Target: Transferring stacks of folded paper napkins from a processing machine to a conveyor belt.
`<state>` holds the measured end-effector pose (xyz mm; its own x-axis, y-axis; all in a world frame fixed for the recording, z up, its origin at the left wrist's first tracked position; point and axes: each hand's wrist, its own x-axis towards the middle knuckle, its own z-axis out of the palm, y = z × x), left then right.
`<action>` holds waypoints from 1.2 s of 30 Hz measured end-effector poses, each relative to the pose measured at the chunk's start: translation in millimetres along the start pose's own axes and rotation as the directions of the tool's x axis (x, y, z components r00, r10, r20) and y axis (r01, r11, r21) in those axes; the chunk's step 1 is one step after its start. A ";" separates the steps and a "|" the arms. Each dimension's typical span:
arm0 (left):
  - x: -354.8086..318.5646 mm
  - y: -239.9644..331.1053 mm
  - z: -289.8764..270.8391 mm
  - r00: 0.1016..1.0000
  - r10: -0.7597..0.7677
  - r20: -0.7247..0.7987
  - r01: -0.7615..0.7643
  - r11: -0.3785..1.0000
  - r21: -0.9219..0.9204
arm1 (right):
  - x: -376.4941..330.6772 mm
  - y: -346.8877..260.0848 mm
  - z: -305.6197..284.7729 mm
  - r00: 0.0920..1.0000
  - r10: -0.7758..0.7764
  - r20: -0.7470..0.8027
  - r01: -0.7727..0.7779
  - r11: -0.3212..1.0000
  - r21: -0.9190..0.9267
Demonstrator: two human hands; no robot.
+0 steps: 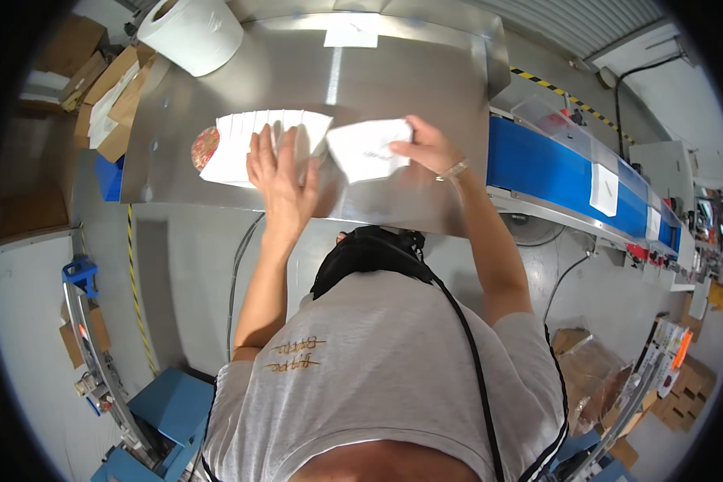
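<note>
A row of overlapping flat white packets (233, 149) lies on the steel table, left of the middle. My left hand (283, 173) rests on this row with its fingers stretched out and apart, pressing on the packets without gripping one. Beyond the row's left end shows a round, red-speckled piece (204, 149), partly covered. My right hand (430, 148) pinches the right edge of a single white packet (369, 153), which has a small dark print and is slightly blurred. That packet's left edge meets or nearly meets the row's right end.
The steel table (410, 72) carries a large white roll (191, 34) at its far left and a white sheet (352, 30) at its far edge. To the right runs a blue conveyor belt (538, 161) bearing white packets (605, 190). Cardboard boxes (108, 104) stand left.
</note>
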<state>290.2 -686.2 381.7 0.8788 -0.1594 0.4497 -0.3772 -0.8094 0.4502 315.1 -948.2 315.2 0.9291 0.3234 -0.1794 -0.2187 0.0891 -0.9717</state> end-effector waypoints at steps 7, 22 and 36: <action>-2.9 -15.2 -4.0 0.999 0.014 -0.036 -0.014 1.000 0.021 | -81.1 22.1 -132.2 0.574 -0.078 -0.815 -0.513 0.741 -0.433; -1.1 -8.5 -6.0 0.997 0.042 0.067 -0.040 0.999 -0.026 | 26.6 -33.8 43.4 0.987 -0.120 0.110 0.159 0.853 -0.497; 8.1 -25.4 -3.8 0.999 0.029 0.019 -0.029 0.999 0.013 | -20.8 39.9 -55.8 0.813 -0.089 -0.576 -0.077 0.963 -0.258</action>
<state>305.8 -664.8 376.9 0.8729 -0.1938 0.4477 -0.3990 -0.8117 0.4265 303.6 -1003.9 271.5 0.9463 -0.2877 -0.1473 -0.2051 -0.1825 -0.9616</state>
